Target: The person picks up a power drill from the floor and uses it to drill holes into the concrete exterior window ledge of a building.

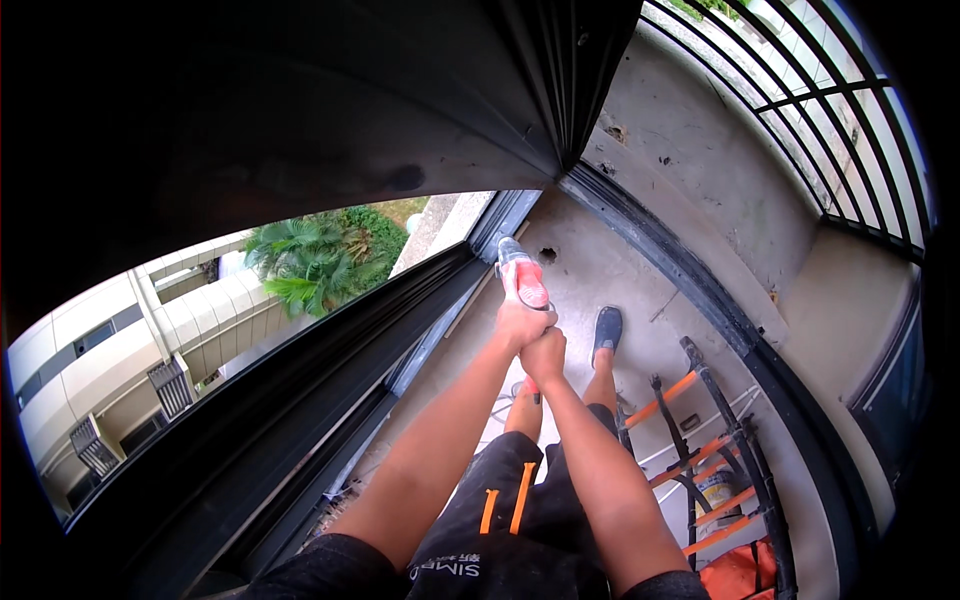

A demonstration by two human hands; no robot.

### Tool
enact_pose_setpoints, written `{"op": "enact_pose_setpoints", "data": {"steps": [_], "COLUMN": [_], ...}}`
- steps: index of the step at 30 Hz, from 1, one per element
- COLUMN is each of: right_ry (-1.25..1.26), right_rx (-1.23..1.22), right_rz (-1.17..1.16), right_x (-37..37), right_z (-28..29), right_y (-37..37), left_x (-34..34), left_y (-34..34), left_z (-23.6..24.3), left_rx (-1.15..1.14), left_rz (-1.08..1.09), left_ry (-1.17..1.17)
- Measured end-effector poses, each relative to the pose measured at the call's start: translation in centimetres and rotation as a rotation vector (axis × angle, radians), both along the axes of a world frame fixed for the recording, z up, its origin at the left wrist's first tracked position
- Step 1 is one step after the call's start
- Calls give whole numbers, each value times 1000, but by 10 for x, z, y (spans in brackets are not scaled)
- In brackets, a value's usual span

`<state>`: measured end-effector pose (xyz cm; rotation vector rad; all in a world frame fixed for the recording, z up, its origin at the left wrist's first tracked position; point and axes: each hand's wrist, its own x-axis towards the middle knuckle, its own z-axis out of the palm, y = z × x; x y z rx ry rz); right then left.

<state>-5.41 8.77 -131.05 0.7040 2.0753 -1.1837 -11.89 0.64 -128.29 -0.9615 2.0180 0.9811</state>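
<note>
Both of my hands grip a red and silver power tool [530, 283], which looks like a drill, its front end at the grey metal window frame [492, 225]. My left hand [523, 322] is closed on the upper part of the tool, just behind its red body. My right hand [543, 355] is wrapped round the handle just below and to the right, with a red piece of the tool showing beneath it. The tool's exact tip is too small to make out.
Below me are a pale floor [590, 260] with a hole and my feet [607, 330]. An orange-and-black folded ladder-like frame [700, 460] stands at lower right. A dark track [680, 260] crosses the floor, barred railing [830, 110] beyond. A black panel hangs overhead; left, outside, are buildings and palms.
</note>
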Motion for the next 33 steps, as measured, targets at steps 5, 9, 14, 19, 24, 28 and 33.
{"op": "enact_pose_setpoints", "data": {"steps": [5, 9, 14, 19, 24, 28, 33], "right_ry": [-5, -1, 28, 17, 67, -11, -59], "right_rx": [17, 20, 12, 2, 29, -35, -40], "right_rz": [30, 33, 48, 32, 95, 65, 23], "right_x": [-2, 1, 0, -1, 2, 7, 6], "right_z": [-3, -8, -7, -5, -12, -15, -17], "right_y": [5, 6, 3, 2, 2, 1, -6], "left_x": [-6, -8, -6, -8, -3, -7, -9], "left_y": [2, 4, 1, 0, -3, -1, -1], "left_z": [4, 5, 0, 1, -6, -2, -1], "left_rx": [95, 99, 91, 105, 93, 84, 60], "left_rz": [68, 69, 60, 62, 44, 23, 0], "left_ry": [-53, -14, -10, 1, 24, 5, -40]}}
